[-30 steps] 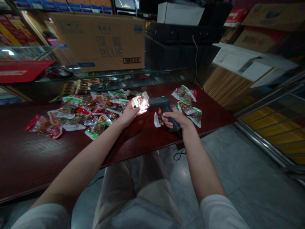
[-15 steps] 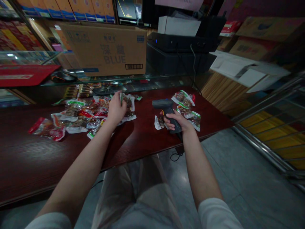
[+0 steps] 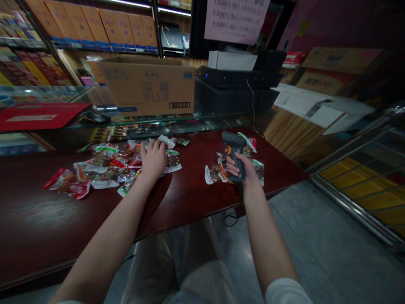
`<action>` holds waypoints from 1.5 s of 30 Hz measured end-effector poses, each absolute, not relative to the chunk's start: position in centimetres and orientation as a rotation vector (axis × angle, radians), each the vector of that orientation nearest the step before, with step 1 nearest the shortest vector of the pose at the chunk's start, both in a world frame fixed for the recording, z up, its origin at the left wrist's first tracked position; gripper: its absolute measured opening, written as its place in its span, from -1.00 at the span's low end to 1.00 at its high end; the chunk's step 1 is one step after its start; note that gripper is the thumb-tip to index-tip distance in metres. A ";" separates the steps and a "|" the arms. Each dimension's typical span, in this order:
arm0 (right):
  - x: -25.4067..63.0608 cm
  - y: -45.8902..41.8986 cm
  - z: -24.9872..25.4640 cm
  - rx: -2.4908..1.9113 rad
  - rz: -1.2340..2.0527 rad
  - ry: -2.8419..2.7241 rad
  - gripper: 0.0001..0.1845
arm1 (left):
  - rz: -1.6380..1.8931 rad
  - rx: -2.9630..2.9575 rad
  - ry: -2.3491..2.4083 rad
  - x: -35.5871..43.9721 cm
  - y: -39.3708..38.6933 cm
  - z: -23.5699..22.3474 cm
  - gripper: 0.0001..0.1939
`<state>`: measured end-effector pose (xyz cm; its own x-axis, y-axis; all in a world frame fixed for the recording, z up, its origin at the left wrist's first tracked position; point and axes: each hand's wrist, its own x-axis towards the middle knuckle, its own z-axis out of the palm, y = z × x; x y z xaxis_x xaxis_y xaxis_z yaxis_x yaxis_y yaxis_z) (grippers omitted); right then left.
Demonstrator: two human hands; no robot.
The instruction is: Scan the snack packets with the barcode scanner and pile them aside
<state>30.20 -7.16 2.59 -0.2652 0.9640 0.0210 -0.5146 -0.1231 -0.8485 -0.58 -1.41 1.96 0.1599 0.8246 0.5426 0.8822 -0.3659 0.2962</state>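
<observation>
My right hand (image 3: 243, 168) is wrapped around the grip of a black barcode scanner (image 3: 236, 145), a finger by its yellow trigger. The scanner's head points left over the dark red table (image 3: 190, 190). Below and around it lie several packets (image 3: 214, 172) of vacuum-packed brown food, partly hidden by the scanner and hand. My left hand (image 3: 154, 159) rests palm down on the larger pile of packets (image 3: 107, 162), its fingers apart and touching the wrappers. At the pile's left end lies a red-edged packet (image 3: 68, 183). What is under my left palm is hidden.
A cardboard box (image 3: 152, 90) stands on the glass counter behind the table, next to a dark machine (image 3: 237, 95). A red sheet (image 3: 41, 116) and a mouse (image 3: 91, 117) lie to the left. At right is a metal rack (image 3: 354, 198).
My left hand has gone from gripping a packet edge to lying flatter on the pile. The scanner has moved right and tilted, uncovering an orange-striped packet. The view has tipped upward.
</observation>
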 end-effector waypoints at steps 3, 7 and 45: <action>31.0 -7.4 2.9 -0.726 1.604 -0.936 -0.67 | -0.959 -2.285 -1.766 -0.6 -1.7 2.5 -0.61; 32.9 -8.0 2.6 -0.817 1.505 -0.937 -0.67 | -1.024 -2.363 -1.650 0.8 -2.5 3.3 -0.63; 26.7 -8.4 2.2 -0.770 1.591 -1.042 -0.63 | -2.904 -2.588 -2.112 4.9 0.1 2.2 -0.62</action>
<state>26.67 -8.36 2.23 -0.2571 0.9661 0.0246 -0.4087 -0.0857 -0.9086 4.93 0.07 2.18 0.1560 0.9872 0.0341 -0.2716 0.0097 0.9624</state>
